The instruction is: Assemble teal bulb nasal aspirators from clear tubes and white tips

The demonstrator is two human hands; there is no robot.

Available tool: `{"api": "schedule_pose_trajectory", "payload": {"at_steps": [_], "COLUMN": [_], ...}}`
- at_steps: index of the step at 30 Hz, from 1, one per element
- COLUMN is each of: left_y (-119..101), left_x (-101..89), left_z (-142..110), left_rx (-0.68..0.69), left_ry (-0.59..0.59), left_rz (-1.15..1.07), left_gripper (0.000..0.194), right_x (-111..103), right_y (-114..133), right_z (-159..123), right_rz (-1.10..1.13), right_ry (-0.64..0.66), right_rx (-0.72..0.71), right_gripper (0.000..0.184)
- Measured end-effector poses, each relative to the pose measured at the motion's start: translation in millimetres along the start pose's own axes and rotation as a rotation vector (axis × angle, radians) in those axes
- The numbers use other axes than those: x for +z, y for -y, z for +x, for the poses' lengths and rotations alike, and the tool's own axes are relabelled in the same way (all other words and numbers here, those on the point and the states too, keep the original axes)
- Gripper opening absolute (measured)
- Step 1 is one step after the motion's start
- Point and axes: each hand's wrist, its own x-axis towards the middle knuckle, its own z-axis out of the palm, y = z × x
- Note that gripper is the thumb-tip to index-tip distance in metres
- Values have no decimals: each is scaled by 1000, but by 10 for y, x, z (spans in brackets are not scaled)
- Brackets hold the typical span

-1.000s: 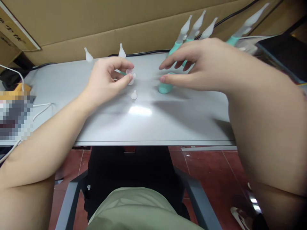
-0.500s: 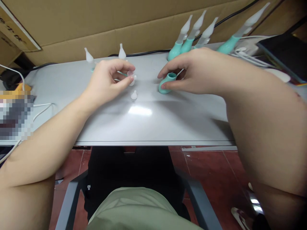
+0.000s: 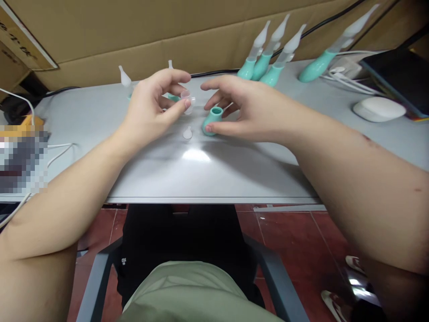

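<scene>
The thumb of my left hand (image 3: 156,100) presses on a small clear plastic tube (image 3: 187,103) with a side stub, holding it upright against fingers partly hidden behind. My right hand (image 3: 244,107) grips a teal squeeze bulb (image 3: 212,121), its open neck facing up, thumb on the near side and index finger raised off it. The bulb and the tube are close together but apart. Just in front of the tube, a small white cone-shaped tip (image 3: 187,133) stands on the grey table (image 3: 161,174).
Several assembled teal bulb aspirators with white nozzles (image 3: 276,71) stand at the back right, one more (image 3: 318,62) leaning further right. White-tipped pieces (image 3: 125,78) are behind my left hand. A white rounded case (image 3: 379,108) and cables lie right; a cardboard wall (image 3: 134,36) closes the back.
My right hand has carried the teal bulb left, toward my left hand. The clear tube has risen slightly and shifted right with my left hand. The small white tip has stayed put.
</scene>
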Motion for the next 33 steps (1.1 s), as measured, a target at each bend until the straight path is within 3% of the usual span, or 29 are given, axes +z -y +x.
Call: {"api": "schedule_pose_trajectory", "payload": {"at_steps": [6, 10, 13, 18, 22, 25, 28, 31, 33], "left_y": [-217, -308, -349, -364, -369, -398, -386, -328, -309], "left_x": [92, 140, 167, 209, 281, 296, 247, 164, 111], "left_z": [-2, -26, -36, -16, -13, -38, -42, -14, -5], "left_rx": [-4, -23, -88, 13, 43, 48, 67, 132, 126], "left_ry": [-50, 0, 35, 213, 299, 234, 115, -22, -71], "left_rz": [-161, -234, -83, 199, 325, 262, 134, -33, -112], "left_gripper": [68, 74, 66, 37, 19, 17, 13, 13, 13], "right_x": [85, 143, 93, -33, -18, 32, 69, 78, 74], "right_y": [303, 396, 319, 192, 146, 143, 177, 209, 227], "right_z": [41, 50, 84, 188, 235, 241, 232, 216, 201], "right_rz": [352, 362, 349, 530, 581, 591, 681, 807, 860], "right_ry": [-240, -277, -326, -430, -379, -358, -422, -425, -363], "right_rx": [-33, -20, -41, -91, -149, -167, -155, -146, -98], "right_gripper": [53, 31, 27, 27, 28, 30, 27, 39, 49]}}
